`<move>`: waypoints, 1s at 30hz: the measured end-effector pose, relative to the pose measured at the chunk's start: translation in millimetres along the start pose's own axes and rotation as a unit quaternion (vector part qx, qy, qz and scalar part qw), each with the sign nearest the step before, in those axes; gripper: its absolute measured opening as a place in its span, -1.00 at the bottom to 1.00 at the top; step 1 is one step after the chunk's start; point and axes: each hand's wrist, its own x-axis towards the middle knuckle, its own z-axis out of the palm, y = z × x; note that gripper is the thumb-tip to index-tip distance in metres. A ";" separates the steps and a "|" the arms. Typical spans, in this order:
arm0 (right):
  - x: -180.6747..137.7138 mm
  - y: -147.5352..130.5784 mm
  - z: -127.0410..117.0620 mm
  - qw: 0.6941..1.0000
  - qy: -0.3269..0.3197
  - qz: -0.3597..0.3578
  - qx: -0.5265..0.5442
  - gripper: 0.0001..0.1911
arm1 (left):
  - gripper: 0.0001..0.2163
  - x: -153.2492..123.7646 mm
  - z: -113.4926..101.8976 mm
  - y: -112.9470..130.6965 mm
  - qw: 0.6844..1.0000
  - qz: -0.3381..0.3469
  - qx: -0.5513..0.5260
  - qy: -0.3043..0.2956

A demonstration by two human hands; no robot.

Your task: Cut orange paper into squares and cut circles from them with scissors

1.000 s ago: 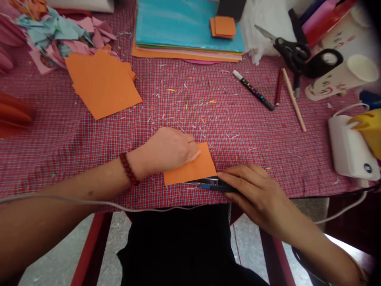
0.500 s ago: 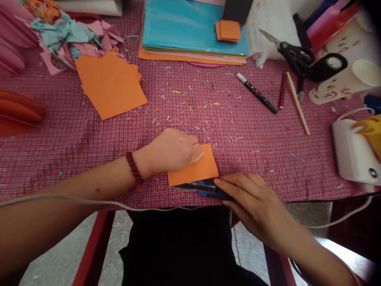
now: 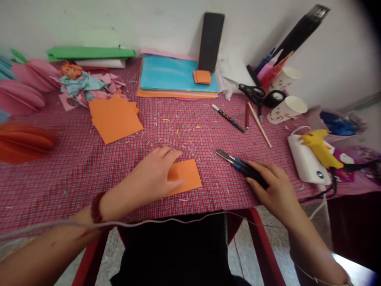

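Note:
In the head view a small folded-looking orange paper [image 3: 188, 176] lies near the table's front edge. Over its left end is my left hand [image 3: 154, 171], thumb and fingers apart; some of the paper is hidden beneath it. My right hand [image 3: 272, 184] grips a blue and black utility knife [image 3: 242, 167] to the right of the paper. Its blade is out and points up and to the left, apart from the paper. Farther left, a stack of larger orange sheets [image 3: 116, 119] rests on the checked cloth.
Blue paper sheets [image 3: 166, 73] lie at the back. Black scissors [image 3: 253, 91], a marker [image 3: 229, 118], a wooden stick [image 3: 259, 125] and a paper cup [image 3: 287, 109] are at the right. A yellow glue gun [image 3: 321, 147] sits on a white box [image 3: 306, 161]. A white cord [image 3: 143, 223] crosses in front.
The knife in my right hand has moved away from the orange paper's lower edge, to the right and upward. My left hand has loosened from its closed press. The camera has tilted up.

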 end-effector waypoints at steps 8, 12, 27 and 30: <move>15.4 -45.7 2.4 0.994 0.040 -0.063 0.079 -0.59 | -0.25 -4.5 14.7 7.8 1.000 -0.006 -0.021 -0.010; 32.0 -74.9 13.0 0.981 -0.005 -0.060 0.186 -0.57 | -0.25 -4.8 17.5 8.5 0.987 -0.032 -0.155 0.005; 144.0 -162.0 83.0 0.826 -0.184 -0.021 0.532 -0.83 | -0.39 -33.7 -27.9 -59.5 0.902 -0.120 -0.343 0.233; 185.5 -186.1 101.5 0.854 -0.127 -0.039 0.504 -0.90 | -0.26 -30.9 -41.5 -107.4 0.863 -0.200 -0.277 0.373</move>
